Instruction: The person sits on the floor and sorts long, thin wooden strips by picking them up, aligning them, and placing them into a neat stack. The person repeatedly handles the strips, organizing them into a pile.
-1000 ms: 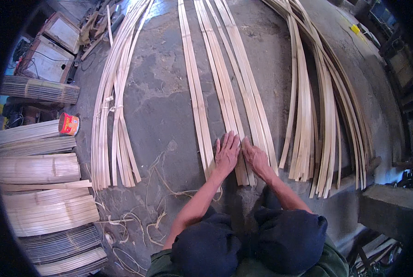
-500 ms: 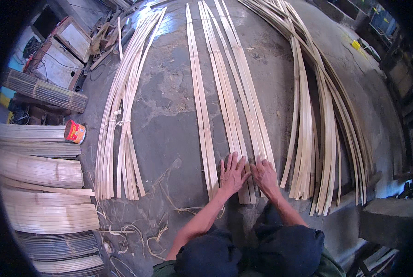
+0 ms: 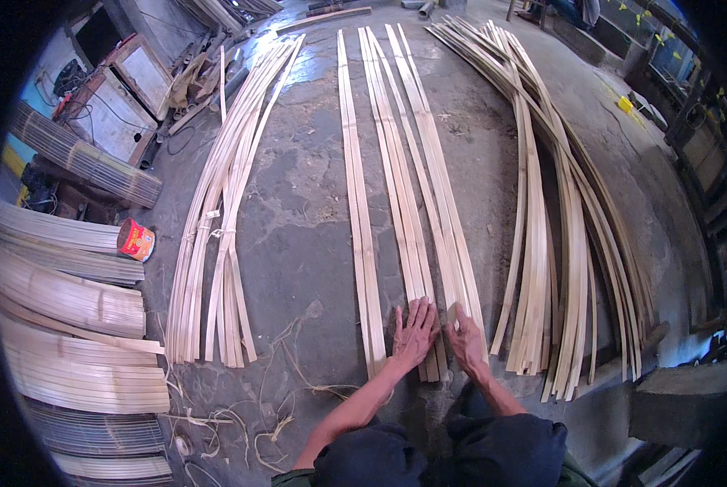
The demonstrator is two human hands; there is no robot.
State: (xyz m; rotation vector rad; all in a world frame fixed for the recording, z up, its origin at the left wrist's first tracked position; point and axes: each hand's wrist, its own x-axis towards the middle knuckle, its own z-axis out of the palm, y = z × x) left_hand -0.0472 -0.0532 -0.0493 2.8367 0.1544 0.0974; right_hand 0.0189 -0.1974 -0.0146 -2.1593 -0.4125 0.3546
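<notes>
At the far left, stacked bamboo mats [image 3: 63,341] lie in layers, with a rolled mat [image 3: 83,162] further back and a small red tin [image 3: 136,240] standing just beside the stack. Next comes a loose bundle of bamboo strips [image 3: 217,219] fanned out on the concrete floor [image 3: 298,227], with scraps of twine [image 3: 241,414] scattered near its lower end. A single pair of strips [image 3: 359,227] lies apart, just left of the middle. In the middle, the flat bamboo strips [image 3: 416,187] run side by side away from the person, their near ends under the hands. The left hand [image 3: 414,334] lies palm down on these ends, fingers spread and flat; its grip is open, pressing rather than clasping. Just beside it, the right hand [image 3: 466,339] also rests flat on the neighbouring strip ends, grip open, fingers pointing away. The two hands are close together but not touching. To the right, a large curved pile of long strips [image 3: 558,243] sweeps along the floor's edge.
</notes>
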